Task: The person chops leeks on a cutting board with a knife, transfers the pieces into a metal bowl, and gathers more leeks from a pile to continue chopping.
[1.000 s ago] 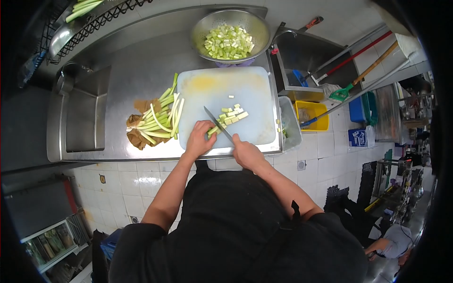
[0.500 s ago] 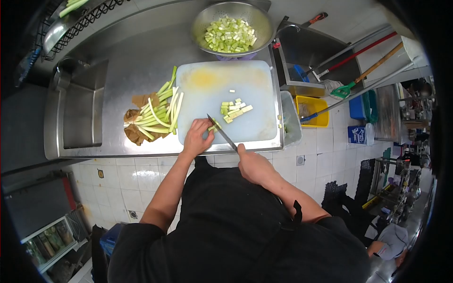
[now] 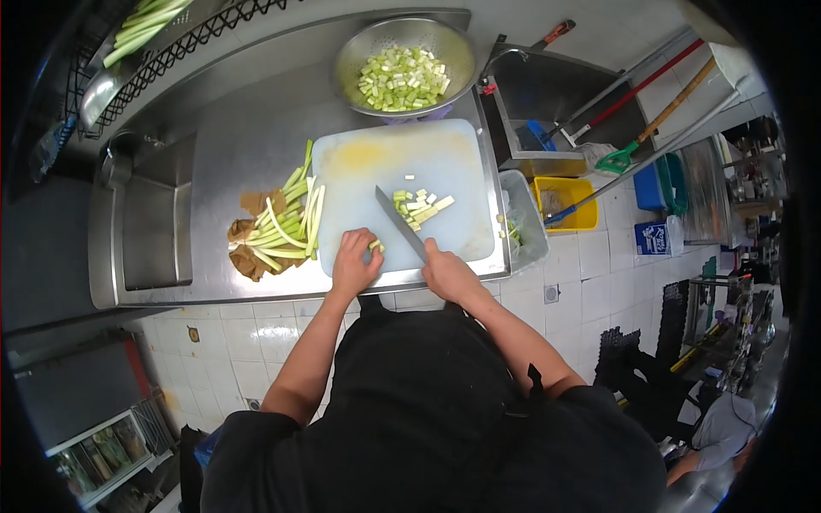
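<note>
My right hand (image 3: pixel 449 272) is wrapped round the handle of a knife (image 3: pixel 400 224), whose blade lies over the white cutting board (image 3: pixel 351 192), pointing up and left. Cut pale green stalk pieces (image 3: pixel 419 205) sit on the board just beyond the blade. My left hand (image 3: pixel 355 259) rests at the board's near left part, its fingers bent and closed round a short stalk piece (image 3: pixel 376 246). Left of the board, long stalks (image 3: pixel 286 229) lie on brown paper (image 3: pixel 248 262).
A metal colander (image 3: pixel 346 73) holding many cut pieces stands behind the board. Sinks are at the left (image 3: pixel 158 231) and back right. A clear bin (image 3: pixel 530 231) and a yellow bucket (image 3: pixel 586 214) stand to the right. Another person (image 3: pixel 718 432) is at the lower right.
The knife has moved off the stalk at my left hand and now lies beside the cut pieces. My left hand has drawn slightly away from the blade. The whole view has shifted a little.
</note>
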